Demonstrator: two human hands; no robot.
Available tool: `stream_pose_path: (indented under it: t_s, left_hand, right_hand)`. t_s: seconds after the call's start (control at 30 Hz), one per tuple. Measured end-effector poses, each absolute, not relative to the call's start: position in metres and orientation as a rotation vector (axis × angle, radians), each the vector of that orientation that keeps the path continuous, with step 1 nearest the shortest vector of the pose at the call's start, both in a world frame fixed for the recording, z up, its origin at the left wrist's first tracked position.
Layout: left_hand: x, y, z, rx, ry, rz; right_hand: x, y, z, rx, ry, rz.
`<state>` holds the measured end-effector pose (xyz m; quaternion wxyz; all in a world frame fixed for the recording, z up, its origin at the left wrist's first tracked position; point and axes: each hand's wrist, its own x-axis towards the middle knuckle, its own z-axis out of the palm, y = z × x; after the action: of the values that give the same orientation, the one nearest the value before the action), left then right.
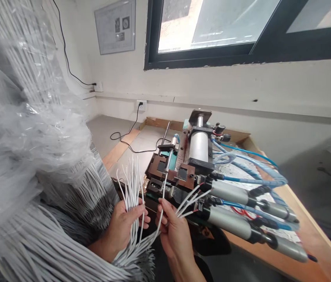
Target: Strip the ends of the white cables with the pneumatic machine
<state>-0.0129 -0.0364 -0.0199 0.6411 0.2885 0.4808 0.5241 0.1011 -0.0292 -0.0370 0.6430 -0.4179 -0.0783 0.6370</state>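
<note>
My left hand [124, 225] is closed around a bunch of light grey cables [132, 188], whose cut ends fan upward. Between the thumb and fingers of my right hand [175, 231] a single grey cable [164, 188] is pinched, its tip up at the front of a pneumatic machine [165, 168] with brown metal blocks. A few more cables [189, 201] stick out to the right from behind my right hand; small reddish tips show at some of their ends. Whether that hand grips them too is partly hidden.
Large bundles of grey cable wrapped in clear plastic [36, 137] fill the left side. Silver air cylinders [230, 223] and blue hoses [250, 180] extend right over the wood-edged bench [309, 235]. A black power cord [121, 136] runs to a wall socket [141, 105].
</note>
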Motion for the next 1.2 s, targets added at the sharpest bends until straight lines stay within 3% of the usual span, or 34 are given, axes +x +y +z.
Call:
stream_pose_path:
  t_s: [0.4, 0.67, 1.2]
  left_hand:
    - [-0.012, -0.036, -0.025, 0.710, 1.081, 1.162]
    - [-0.013, -0.035, -0.026, 0.819, 1.116, 1.152]
    - [-0.014, -0.035, -0.029, 0.699, 1.172, 1.277]
  right_hand:
    - [0.097, -0.029, -0.035, -0.838, -0.370, 1.730]
    - [0.094, -0.049, -0.050, -1.005, -0.439, 1.374]
    - [0.100, -0.043, -0.049, -1.061, -0.351, 1.482]
